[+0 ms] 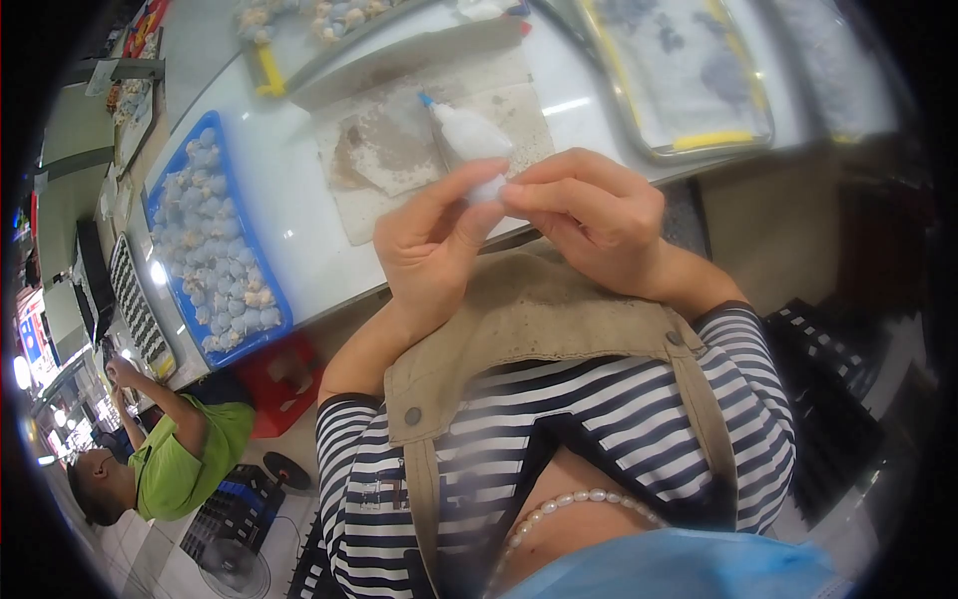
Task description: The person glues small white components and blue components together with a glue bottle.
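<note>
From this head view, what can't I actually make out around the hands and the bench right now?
- Small white piece, head view: pinched between left hand and right hand; fingertips cover it, shape unclear.
- White squeeze bottle: base hidden behind the fingers.
- Blue tray: pale round pieces too small and bent by fisheye.
- Yellow-edged metal tray: contents blurred, cut off at the top edge.
</note>
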`<state>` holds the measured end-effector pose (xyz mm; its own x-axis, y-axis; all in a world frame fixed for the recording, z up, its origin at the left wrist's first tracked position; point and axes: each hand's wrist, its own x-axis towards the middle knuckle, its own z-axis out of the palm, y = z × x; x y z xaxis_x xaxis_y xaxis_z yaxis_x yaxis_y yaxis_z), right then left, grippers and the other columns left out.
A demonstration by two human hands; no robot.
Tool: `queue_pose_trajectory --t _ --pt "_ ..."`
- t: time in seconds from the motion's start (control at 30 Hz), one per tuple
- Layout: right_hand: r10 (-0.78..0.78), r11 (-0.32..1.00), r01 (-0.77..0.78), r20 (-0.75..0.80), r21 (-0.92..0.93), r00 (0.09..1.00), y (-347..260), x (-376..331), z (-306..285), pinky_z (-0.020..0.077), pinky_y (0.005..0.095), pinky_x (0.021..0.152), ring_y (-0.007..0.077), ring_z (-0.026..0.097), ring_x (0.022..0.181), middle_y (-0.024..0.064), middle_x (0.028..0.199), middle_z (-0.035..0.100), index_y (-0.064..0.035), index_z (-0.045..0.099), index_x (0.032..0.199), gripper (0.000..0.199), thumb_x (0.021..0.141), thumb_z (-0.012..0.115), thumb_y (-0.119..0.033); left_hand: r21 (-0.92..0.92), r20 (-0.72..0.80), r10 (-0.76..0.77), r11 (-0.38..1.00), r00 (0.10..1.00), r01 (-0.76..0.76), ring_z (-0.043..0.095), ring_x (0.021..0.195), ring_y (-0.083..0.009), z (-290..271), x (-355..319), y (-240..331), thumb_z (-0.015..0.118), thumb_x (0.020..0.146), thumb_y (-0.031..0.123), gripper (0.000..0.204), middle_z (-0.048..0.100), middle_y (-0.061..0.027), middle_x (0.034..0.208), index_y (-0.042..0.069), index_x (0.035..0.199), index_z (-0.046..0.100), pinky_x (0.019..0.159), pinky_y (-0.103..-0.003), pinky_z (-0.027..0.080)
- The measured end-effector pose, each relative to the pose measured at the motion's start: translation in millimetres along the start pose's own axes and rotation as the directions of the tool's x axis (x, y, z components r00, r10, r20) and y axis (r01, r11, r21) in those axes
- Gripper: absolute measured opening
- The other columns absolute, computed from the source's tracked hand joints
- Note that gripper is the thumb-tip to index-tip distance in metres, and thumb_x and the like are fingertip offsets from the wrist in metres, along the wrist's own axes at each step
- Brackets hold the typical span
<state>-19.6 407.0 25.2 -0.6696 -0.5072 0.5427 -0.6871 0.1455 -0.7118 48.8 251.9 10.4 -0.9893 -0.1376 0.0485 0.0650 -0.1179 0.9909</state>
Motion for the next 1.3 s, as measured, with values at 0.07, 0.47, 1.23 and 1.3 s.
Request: queue_pose_trajectory --t 0.07,0.47,1.23,1.3 --pt "-0.037 0.999 0.037 -0.007 0.017 0.999 1.2 -0.1 -1.1 0.0490 0.0233 0.055 0.0190 0.061 0.065 0.0083 0.076 0.061 -0.0024 0.065 0.079 0.015 0.066 0.068 0.006 0.012 0.039 0.022 1.000 0.999 -0.022 0.054 0.082 -0.0074 -1.6 -0.3 1.1 0.059 0.083 0.003 0.026 0.060 -0.0054 0.101 -0.002 0.108 0.056 0.072 -0.019 0.043" --pt "0.320 0.420 -0.617 0.528 0.665 0.787 11.4 6.5 -2.0 0.0416 0.0279 0.090 0.0142 0.048 0.108 0.0065 0.118 0.048 -0.0043 0.041 0.124 0.045 0.082 0.058 -0.008 -0.155 0.142 0.054 0.987 0.988 -0.032 0.053 0.097 -0.0130 -4.6 6.6 2.3 0.060 0.081 0.004 0.035 0.055 -0.0113 0.113 0.000 0.115 0.050 0.083 -0.024 0.043" --pt "0.380 0.084 -0.604 0.535 0.793 0.755 4.0 1.9 11.4 0.0369 0.0356 0.096 0.0222 0.049 0.110 0.0170 0.121 0.049 -0.0009 0.048 0.112 0.035 0.079 0.055 -0.008 -0.022 0.111 0.151 0.989 0.982 -0.149 0.057 0.091 -0.0126 -3.7 1.7 1.4 0.062 0.081 0.007 0.025 0.061 -0.0113 0.104 0.001 0.105 0.058 0.076 -0.022 0.046" --pt "0.392 0.104 -0.566 0.489 0.818 0.779 5.5 0.9 12.8 0.0417 0.0319 0.089 0.0166 0.051 0.103 0.0109 0.113 0.053 -0.0003 0.050 0.112 0.033 0.080 0.053 -0.004 -0.010 0.119 0.151 0.989 0.981 -0.151 0.057 0.091 -0.0127 -3.9 3.7 0.0 0.062 0.081 0.007 0.025 0.061 -0.0114 0.103 0.001 0.105 0.058 0.076 -0.022 0.045"
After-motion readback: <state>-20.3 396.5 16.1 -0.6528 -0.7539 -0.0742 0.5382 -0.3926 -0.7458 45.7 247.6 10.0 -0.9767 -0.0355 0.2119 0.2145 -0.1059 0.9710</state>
